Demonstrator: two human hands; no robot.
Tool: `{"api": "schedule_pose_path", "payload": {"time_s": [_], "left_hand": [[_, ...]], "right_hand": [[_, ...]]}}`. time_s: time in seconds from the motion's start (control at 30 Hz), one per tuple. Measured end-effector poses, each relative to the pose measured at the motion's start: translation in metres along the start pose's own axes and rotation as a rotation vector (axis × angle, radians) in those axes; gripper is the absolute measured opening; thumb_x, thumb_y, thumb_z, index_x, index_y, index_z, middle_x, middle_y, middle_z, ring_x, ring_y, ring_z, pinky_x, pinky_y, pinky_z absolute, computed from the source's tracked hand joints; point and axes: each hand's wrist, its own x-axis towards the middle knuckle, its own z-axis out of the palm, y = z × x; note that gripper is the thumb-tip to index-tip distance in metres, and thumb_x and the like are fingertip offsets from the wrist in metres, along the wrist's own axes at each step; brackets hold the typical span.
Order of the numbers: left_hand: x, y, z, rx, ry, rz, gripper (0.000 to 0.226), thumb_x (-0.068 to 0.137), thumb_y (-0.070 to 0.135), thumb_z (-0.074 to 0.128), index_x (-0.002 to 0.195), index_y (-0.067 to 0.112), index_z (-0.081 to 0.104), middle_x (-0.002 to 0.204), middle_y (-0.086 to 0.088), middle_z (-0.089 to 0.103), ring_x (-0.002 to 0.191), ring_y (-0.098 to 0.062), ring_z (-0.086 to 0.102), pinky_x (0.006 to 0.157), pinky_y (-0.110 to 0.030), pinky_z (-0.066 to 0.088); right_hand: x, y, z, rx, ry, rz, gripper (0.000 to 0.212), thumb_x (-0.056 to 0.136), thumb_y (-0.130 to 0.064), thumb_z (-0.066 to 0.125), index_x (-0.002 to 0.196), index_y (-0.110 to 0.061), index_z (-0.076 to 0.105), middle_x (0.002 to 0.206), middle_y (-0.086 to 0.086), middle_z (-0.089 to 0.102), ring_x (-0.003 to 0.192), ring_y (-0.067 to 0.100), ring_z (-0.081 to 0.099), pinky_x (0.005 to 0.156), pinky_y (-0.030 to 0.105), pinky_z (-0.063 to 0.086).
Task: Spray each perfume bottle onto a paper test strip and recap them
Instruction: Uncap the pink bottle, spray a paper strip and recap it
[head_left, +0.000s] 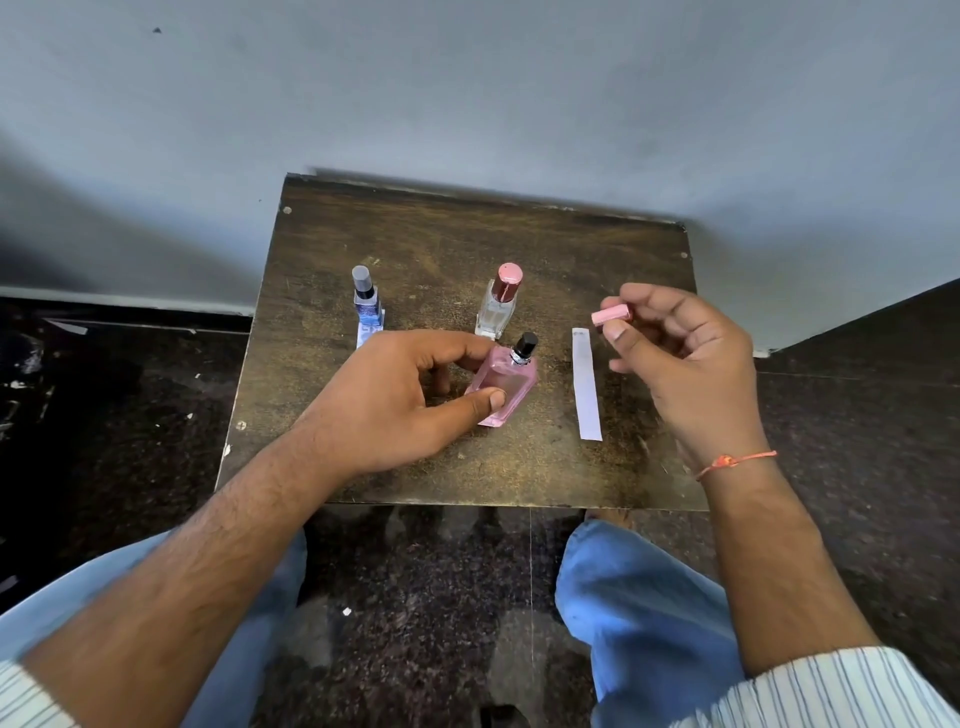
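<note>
My left hand grips a pink rectangular perfume bottle between thumb and fingers at the middle of the small table; its black spray nozzle is bare and tilts away to the right. My right hand pinches the bottle's pink cap above the table's right side. A white paper test strip lies flat between the two hands. Behind stand a clear bottle with a dark red cap and a blue bottle with a grey cap, both capped and upright.
The dark wooden table is small and stands against a grey wall. Its front edge lies just above my knees in blue jeans. Dark speckled floor surrounds it on both sides.
</note>
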Motion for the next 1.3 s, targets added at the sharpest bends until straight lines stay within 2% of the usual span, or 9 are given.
{"api": "schedule_pose_path", "payload": {"time_s": [0.07,0.17,0.37,0.53,0.67,0.8,0.9,1.0,1.3], "left_hand": [[0.0,0.003,0.0,-0.01,0.004,0.002,0.035,0.093,0.028,0.084,0.125,0.04,0.078,0.091,0.036,0.075,0.08,0.009,0.07,0.075,-0.009,0.05],[0.001,0.004,0.0,-0.027,0.005,0.005,0.036,0.092,0.027,0.084,0.127,0.035,0.079,0.103,0.028,0.08,0.094,0.008,0.075,0.086,-0.018,0.056],[0.003,0.001,0.004,-0.005,0.046,0.047,0.038,0.087,0.05,0.075,0.123,0.039,0.079,0.095,0.013,0.079,0.082,-0.012,0.075,0.072,-0.038,0.063],[0.005,-0.002,0.006,-0.015,0.037,0.068,0.036,0.089,0.04,0.08,0.125,0.037,0.078,0.091,0.013,0.073,0.08,-0.01,0.073,0.07,-0.025,0.058],[0.005,-0.001,0.007,-0.013,0.02,0.092,0.037,0.09,0.038,0.082,0.126,0.04,0.076,0.091,0.01,0.073,0.078,-0.013,0.072,0.069,-0.031,0.06],[0.005,0.0,0.007,0.004,0.02,0.129,0.039,0.087,0.048,0.076,0.126,0.041,0.076,0.09,0.004,0.073,0.079,-0.014,0.071,0.071,-0.036,0.058],[0.005,0.0,0.006,0.01,0.027,0.143,0.039,0.088,0.046,0.079,0.126,0.039,0.077,0.089,0.003,0.074,0.079,-0.016,0.071,0.07,-0.039,0.058],[0.005,-0.002,0.006,0.038,0.03,0.128,0.038,0.089,0.032,0.087,0.126,0.034,0.079,0.088,0.004,0.073,0.079,-0.016,0.071,0.071,-0.04,0.059],[0.005,-0.004,0.009,0.058,0.046,0.176,0.039,0.09,0.03,0.086,0.128,0.029,0.08,0.085,0.002,0.07,0.075,-0.014,0.069,0.065,-0.036,0.058]], "right_hand": [[-0.004,-0.006,0.001,0.111,-0.049,0.0,0.03,0.092,0.0,0.08,0.117,-0.016,0.076,0.112,0.002,0.084,0.097,0.013,0.078,0.077,0.029,0.067],[-0.008,-0.013,0.003,0.195,-0.11,-0.008,0.03,0.085,-0.011,0.082,0.114,-0.015,0.076,0.111,0.004,0.084,0.097,0.017,0.078,0.078,0.03,0.067],[-0.015,-0.014,0.012,0.201,-0.233,-0.039,0.029,0.086,0.001,0.081,0.113,-0.01,0.076,0.109,0.007,0.085,0.094,0.031,0.071,0.083,0.036,0.067],[-0.018,-0.014,0.015,0.215,-0.235,-0.035,0.029,0.087,0.005,0.08,0.113,-0.009,0.076,0.11,0.009,0.084,0.096,0.033,0.072,0.085,0.036,0.068],[-0.018,-0.016,0.016,0.171,-0.245,-0.053,0.03,0.084,-0.008,0.084,0.112,-0.013,0.077,0.11,0.006,0.085,0.096,0.022,0.078,0.088,0.038,0.067],[-0.018,-0.013,0.016,0.088,-0.28,-0.093,0.03,0.086,-0.005,0.086,0.113,-0.017,0.079,0.11,0.006,0.085,0.1,0.028,0.079,0.093,0.048,0.065],[-0.019,-0.014,0.017,0.079,-0.291,-0.095,0.031,0.086,-0.001,0.086,0.112,-0.015,0.079,0.11,0.006,0.085,0.102,0.031,0.08,0.094,0.043,0.065],[-0.02,-0.017,0.019,0.073,-0.303,-0.111,0.031,0.085,0.003,0.085,0.112,-0.012,0.079,0.11,0.005,0.085,0.099,0.022,0.08,0.089,0.032,0.064],[-0.022,-0.021,0.02,0.055,-0.293,-0.134,0.031,0.085,0.0,0.086,0.112,-0.012,0.08,0.11,0.002,0.085,0.1,0.02,0.08,0.088,0.029,0.065]]}}
